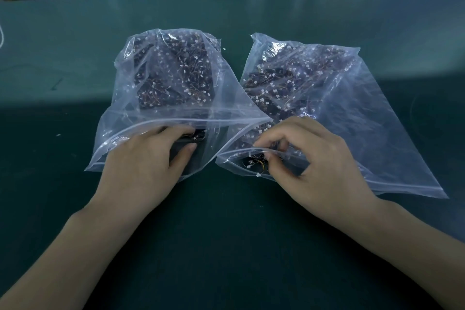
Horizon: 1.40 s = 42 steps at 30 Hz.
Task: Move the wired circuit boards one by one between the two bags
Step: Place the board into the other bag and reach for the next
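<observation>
Reaching into the left zip bag (161,98), the left hand (146,158) grips a dark circuit board (187,142); the right hand (314,158) pinches a wired circuit board (254,161) at the right zip bag (352,108) mouth on the green table (75,45).

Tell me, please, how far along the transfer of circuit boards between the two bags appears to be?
Both bags hold many boards, so a fair share may be across; which way they go is unclear. In hand: the left hand holds a dark board inside the left bag, while the right hand pinches one at the right bag mouth. Left: the large pile.
</observation>
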Each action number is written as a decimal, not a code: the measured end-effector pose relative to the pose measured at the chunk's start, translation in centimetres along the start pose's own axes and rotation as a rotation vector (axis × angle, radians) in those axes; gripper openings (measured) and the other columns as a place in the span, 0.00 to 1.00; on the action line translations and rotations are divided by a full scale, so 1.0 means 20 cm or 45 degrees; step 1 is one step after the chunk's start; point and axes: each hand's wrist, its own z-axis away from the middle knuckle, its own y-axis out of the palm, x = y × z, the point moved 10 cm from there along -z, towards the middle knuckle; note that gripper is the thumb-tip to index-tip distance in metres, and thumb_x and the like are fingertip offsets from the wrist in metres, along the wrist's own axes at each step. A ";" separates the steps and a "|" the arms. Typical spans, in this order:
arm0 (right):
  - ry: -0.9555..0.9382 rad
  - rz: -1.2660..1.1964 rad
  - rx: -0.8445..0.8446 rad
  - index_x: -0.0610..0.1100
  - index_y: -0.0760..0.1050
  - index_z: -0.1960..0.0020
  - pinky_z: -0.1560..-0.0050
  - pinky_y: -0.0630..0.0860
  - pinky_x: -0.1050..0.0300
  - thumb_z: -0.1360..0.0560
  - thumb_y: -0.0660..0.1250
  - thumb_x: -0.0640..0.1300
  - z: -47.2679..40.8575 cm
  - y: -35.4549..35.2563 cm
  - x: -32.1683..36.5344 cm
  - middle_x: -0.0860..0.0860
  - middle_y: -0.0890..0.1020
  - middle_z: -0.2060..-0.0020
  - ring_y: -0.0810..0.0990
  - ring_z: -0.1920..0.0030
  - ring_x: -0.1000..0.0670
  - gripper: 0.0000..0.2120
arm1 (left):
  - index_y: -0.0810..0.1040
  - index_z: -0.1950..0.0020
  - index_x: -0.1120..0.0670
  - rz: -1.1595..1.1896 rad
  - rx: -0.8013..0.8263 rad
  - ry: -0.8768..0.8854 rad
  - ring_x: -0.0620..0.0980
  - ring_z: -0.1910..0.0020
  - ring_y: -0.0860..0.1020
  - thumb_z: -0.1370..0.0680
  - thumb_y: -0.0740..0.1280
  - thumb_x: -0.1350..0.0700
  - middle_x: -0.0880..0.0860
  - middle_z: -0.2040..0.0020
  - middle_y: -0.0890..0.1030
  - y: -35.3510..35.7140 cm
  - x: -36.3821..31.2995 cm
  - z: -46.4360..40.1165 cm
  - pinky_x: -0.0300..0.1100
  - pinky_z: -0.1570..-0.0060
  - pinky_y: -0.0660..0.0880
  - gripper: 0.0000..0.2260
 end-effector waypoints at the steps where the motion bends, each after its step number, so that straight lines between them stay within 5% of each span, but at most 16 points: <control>1: 0.000 -0.002 0.000 0.48 0.84 0.47 0.48 0.78 0.53 0.25 0.74 0.33 0.00 0.00 0.00 0.62 0.79 0.54 0.79 0.53 0.56 0.12 | 0.84 0.36 0.41 0.019 -0.026 -0.009 0.56 0.48 0.85 0.19 0.72 0.46 0.46 0.45 0.87 -0.01 0.01 0.00 0.48 0.55 0.77 0.11; 8: 0.010 -0.014 0.015 0.48 0.84 0.47 0.48 0.78 0.50 0.25 0.74 0.32 0.00 0.00 -0.01 0.59 0.81 0.53 0.80 0.53 0.54 0.12 | 0.87 0.48 0.45 -0.010 -0.141 0.051 0.52 0.59 0.84 0.21 0.75 0.55 0.43 0.57 0.85 -0.08 0.01 0.00 0.44 0.62 0.76 0.05; 14: 0.029 0.010 0.047 0.47 0.83 0.48 0.48 0.78 0.51 0.25 0.75 0.34 0.00 0.02 -0.01 0.58 0.81 0.53 0.79 0.53 0.54 0.10 | 0.88 0.46 0.48 0.039 -0.255 0.184 0.51 0.61 0.82 0.22 0.75 0.60 0.45 0.55 0.85 -0.12 -0.08 0.04 0.45 0.64 0.77 0.08; 18: 0.045 0.044 0.105 0.50 0.82 0.44 0.45 0.77 0.52 0.25 0.76 0.46 0.00 0.04 -0.01 0.59 0.81 0.52 0.79 0.53 0.54 0.11 | 0.88 0.44 0.52 0.113 -0.429 0.326 0.51 0.60 0.82 0.17 0.71 0.60 0.48 0.56 0.85 -0.21 -0.15 0.07 0.52 0.63 0.81 0.07; 21: 0.036 0.006 0.115 0.50 0.81 0.40 0.44 0.76 0.51 0.23 0.73 0.51 0.01 0.05 0.00 0.59 0.81 0.49 0.79 0.51 0.54 0.13 | 0.89 0.43 0.54 0.244 -0.508 0.404 0.49 0.61 0.81 0.17 0.70 0.59 0.49 0.56 0.85 -0.27 -0.21 0.11 0.44 0.58 0.79 0.07; 30: 0.054 -0.137 0.025 0.49 0.82 0.36 0.46 0.79 0.52 0.21 0.74 0.53 0.01 0.03 -0.01 0.59 0.84 0.49 0.82 0.50 0.51 0.16 | 0.88 0.41 0.57 0.445 -0.382 0.630 0.47 0.55 0.81 0.16 0.71 0.61 0.51 0.51 0.85 -0.21 -0.40 0.17 0.38 0.49 0.77 0.07; 39: -0.025 -0.157 0.078 0.46 0.86 0.53 0.48 0.75 0.58 0.21 0.74 0.49 0.00 0.06 0.00 0.57 0.85 0.57 0.80 0.54 0.55 0.06 | 0.88 0.44 0.58 0.488 -0.457 0.611 0.45 0.55 0.81 0.17 0.71 0.63 0.52 0.52 0.85 -0.24 -0.40 0.19 0.37 0.51 0.78 0.06; 42: -0.013 -0.160 0.074 0.45 0.85 0.53 0.49 0.74 0.59 0.21 0.74 0.49 0.00 0.06 0.00 0.58 0.83 0.58 0.79 0.55 0.55 0.07 | 0.86 0.40 0.55 0.588 -0.423 0.582 0.44 0.56 0.81 0.15 0.70 0.57 0.50 0.50 0.83 -0.24 -0.39 0.18 0.37 0.54 0.78 0.07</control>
